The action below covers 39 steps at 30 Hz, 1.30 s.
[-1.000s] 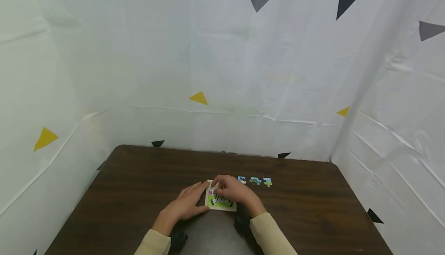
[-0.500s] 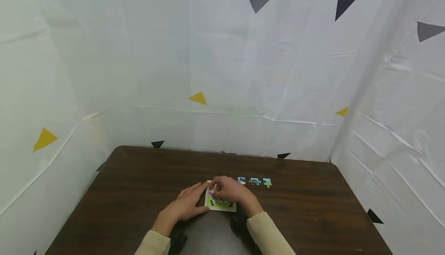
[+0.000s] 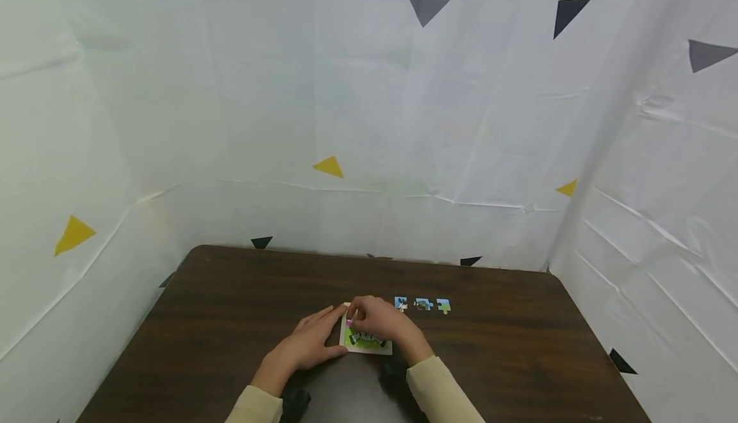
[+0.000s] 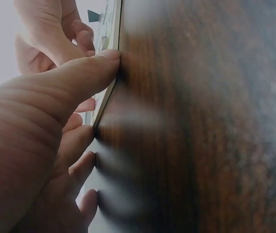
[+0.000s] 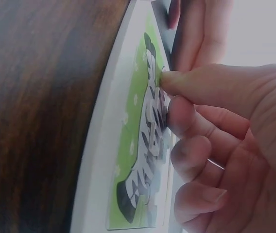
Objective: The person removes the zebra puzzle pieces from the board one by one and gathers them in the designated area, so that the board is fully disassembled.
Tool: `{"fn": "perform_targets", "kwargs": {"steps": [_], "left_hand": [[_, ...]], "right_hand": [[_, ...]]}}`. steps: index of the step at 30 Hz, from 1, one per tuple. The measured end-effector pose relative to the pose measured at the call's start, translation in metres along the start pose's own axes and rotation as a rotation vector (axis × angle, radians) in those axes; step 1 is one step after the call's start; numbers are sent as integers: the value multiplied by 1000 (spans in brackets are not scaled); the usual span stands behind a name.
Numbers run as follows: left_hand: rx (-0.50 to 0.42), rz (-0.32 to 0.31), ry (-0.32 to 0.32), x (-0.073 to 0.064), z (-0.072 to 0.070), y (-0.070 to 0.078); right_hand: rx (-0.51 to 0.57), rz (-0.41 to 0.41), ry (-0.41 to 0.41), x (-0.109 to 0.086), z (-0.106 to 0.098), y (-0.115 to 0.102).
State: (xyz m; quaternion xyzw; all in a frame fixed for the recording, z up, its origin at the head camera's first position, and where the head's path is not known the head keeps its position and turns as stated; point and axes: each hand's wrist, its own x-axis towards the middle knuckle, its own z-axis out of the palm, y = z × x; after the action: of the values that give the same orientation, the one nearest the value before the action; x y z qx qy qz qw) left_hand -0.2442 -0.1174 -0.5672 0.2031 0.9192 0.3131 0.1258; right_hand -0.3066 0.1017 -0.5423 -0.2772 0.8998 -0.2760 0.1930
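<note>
A small puzzle board (image 3: 364, 351) with a pale rim lies on the table; its picture shows part of a zebra (image 5: 145, 145) on green. My left hand (image 3: 305, 345) lies along the board's left side, fingers extended. In the left wrist view its thumb (image 4: 89, 70) and a fingertip touch the board's edge. Bent over the board, my right hand (image 3: 385, 320) pinches a puzzle piece (image 5: 161, 99) between thumb and index finger, low against the picture. Fingers hide most of that piece. In the right wrist view, raised piece edges show at the zebra's body.
Three loose puzzle pieces lie in a row behind the right hand: one by the board (image 3: 400, 303), a middle piece (image 3: 423, 304) and a right piece (image 3: 443, 306). The dark wooden table (image 3: 519, 346) reaches back to a white sheet wall (image 3: 369, 102) with printed triangles.
My right hand has shifted slightly left over the board, its fingertips staying near the upper left of the picture. The left hand keeps its place. The whole head view has tilted up slightly.
</note>
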Motion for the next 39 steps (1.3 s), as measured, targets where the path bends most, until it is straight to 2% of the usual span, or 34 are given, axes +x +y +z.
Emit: {"fn": "perform_targets", "kwargs": {"steps": [5, 15, 23, 30, 39], "left_hand": [[-19, -35, -15, 0, 0, 3], [-8, -47, -18, -1, -1, 3], [18, -40, -19, 0, 1, 1], [32, -36, -22, 1, 3, 2], [37, -31, -17, 2, 4, 0]], "right_hand": [[12, 10, -1, 1, 2, -1], [6, 25, 9, 2, 5, -6], [-17, 32, 25, 2, 8, -8], [-71, 73, 23, 4, 10, -8], [-48, 92, -5, 5, 6, -11]]}}
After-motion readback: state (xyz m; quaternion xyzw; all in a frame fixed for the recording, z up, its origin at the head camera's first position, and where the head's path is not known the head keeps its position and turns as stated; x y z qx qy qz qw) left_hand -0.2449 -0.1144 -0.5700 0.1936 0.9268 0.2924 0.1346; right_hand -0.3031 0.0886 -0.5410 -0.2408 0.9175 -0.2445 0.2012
